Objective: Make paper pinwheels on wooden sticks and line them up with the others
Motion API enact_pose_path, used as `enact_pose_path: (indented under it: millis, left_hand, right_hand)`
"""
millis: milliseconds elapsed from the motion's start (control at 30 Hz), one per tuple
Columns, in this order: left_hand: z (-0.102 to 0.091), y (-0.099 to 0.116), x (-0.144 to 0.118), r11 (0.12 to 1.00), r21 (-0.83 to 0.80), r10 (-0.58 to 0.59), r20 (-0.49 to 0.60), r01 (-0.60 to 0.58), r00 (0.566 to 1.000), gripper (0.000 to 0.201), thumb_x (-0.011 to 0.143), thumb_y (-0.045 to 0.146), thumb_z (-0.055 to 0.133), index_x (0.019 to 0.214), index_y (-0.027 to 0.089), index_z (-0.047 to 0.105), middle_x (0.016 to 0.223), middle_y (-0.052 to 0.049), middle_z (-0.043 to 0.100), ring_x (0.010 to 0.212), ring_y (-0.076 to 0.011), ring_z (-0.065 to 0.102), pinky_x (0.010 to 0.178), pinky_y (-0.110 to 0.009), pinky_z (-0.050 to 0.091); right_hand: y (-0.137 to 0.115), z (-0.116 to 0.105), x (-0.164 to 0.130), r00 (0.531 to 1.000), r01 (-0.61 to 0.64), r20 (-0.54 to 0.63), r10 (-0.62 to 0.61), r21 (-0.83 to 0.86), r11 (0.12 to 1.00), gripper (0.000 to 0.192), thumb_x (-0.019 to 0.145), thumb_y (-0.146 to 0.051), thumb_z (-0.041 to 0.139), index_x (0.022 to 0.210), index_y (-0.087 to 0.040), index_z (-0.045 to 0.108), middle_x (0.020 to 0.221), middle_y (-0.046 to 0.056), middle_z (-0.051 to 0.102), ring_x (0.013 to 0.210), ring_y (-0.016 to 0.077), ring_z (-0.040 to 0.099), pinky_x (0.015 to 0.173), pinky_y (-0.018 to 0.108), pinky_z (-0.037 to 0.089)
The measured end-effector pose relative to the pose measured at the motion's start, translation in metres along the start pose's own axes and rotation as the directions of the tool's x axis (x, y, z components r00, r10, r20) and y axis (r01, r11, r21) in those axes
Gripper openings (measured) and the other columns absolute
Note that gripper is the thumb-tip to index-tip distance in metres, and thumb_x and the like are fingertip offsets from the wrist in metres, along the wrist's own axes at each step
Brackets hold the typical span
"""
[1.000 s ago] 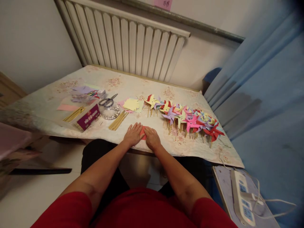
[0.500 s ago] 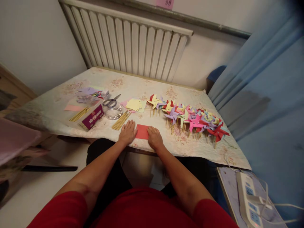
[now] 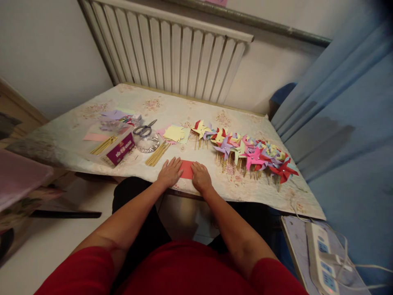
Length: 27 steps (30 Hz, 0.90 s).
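A piece of red paper (image 3: 186,169) lies flat on the cloth-covered table near its front edge. My left hand (image 3: 170,172) rests on its left side with the fingers stretched out. On the right side of the paper, my right hand (image 3: 201,177) lies with its fingertips on the edge, partly covering it. Thin wooden sticks (image 3: 157,154) lie just beyond my left hand. Behind the red paper is a loose pile of yellow, pink and green paper pieces (image 3: 174,133).
Many paper pinwheels (image 3: 254,155) stand at the right. Scissors (image 3: 145,129), a clear round container (image 3: 147,144) of small shiny pieces and a purple-sided box (image 3: 120,152) with sticks sit at the left. A power strip (image 3: 322,258) lies at the lower right.
My left hand has slid right over the red paper, closer to my right hand, and less of the paper shows. My right hand stays almost where it was.
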State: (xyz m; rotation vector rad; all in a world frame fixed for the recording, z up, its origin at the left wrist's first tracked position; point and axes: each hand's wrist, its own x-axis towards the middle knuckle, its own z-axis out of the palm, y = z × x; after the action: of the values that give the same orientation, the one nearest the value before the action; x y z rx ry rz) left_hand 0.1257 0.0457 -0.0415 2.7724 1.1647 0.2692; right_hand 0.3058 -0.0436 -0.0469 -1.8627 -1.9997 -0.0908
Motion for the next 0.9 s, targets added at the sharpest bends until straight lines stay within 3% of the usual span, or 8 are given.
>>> enact_pose_path:
  millis: [167, 400, 633, 900]
  left_hand:
    - [-0.008, -0.008, -0.004, 0.997, -0.046, -0.063, 0.048, 0.065, 0.997, 0.056, 0.099, 0.041, 0.031, 0.151, 0.021, 0.039, 0.160, -0.007, 0.032, 0.150, -0.0269, 0.022, 0.120, -0.050, 0.016]
    - [-0.014, -0.022, -0.007, 0.973, -0.157, -0.159, 0.087, 0.171, 0.983, 0.058, 0.102, 0.038, 0.020, 0.153, 0.015, 0.032, 0.160, -0.008, 0.031, 0.150, -0.0212, 0.022, 0.121, -0.041, 0.019]
    - [-0.013, -0.018, -0.020, 0.998, -0.030, -0.045, 0.080, 0.048, 0.996, 0.057, 0.099, 0.043, 0.031, 0.151, 0.020, 0.039, 0.161, -0.007, 0.030, 0.151, -0.0272, 0.019, 0.121, -0.049, 0.016]
    - [-0.012, -0.017, -0.024, 0.998, -0.040, -0.040, 0.051, 0.042, 0.998, 0.056, 0.097, 0.035, 0.033, 0.151, 0.022, 0.039, 0.160, -0.006, 0.032, 0.150, -0.0273, 0.021, 0.120, -0.050, 0.018]
  right_hand:
    - [0.001, 0.001, -0.001, 1.000, -0.014, 0.001, 0.014, -0.010, 1.000, 0.045, 0.091, -0.011, 0.043, 0.134, -0.012, 0.055, 0.143, 0.014, 0.054, 0.138, 0.0248, 0.041, 0.117, 0.042, 0.026]
    - [0.001, 0.000, -0.004, 0.998, -0.046, -0.033, 0.046, -0.007, 0.999, 0.046, 0.090, -0.010, 0.043, 0.134, -0.008, 0.056, 0.142, 0.015, 0.055, 0.137, 0.0267, 0.042, 0.116, 0.040, 0.029]
    - [0.001, -0.002, -0.004, 0.999, -0.033, -0.025, 0.033, 0.004, 0.999, 0.047, 0.090, -0.008, 0.041, 0.134, -0.011, 0.056, 0.141, 0.013, 0.056, 0.135, 0.0242, 0.044, 0.115, 0.040, 0.031]
    - [0.007, 0.003, -0.006, 0.983, -0.139, -0.107, 0.147, 0.075, 0.987, 0.051, 0.085, -0.003, 0.039, 0.132, -0.009, 0.058, 0.136, 0.015, 0.059, 0.129, 0.0237, 0.051, 0.110, 0.040, 0.037]
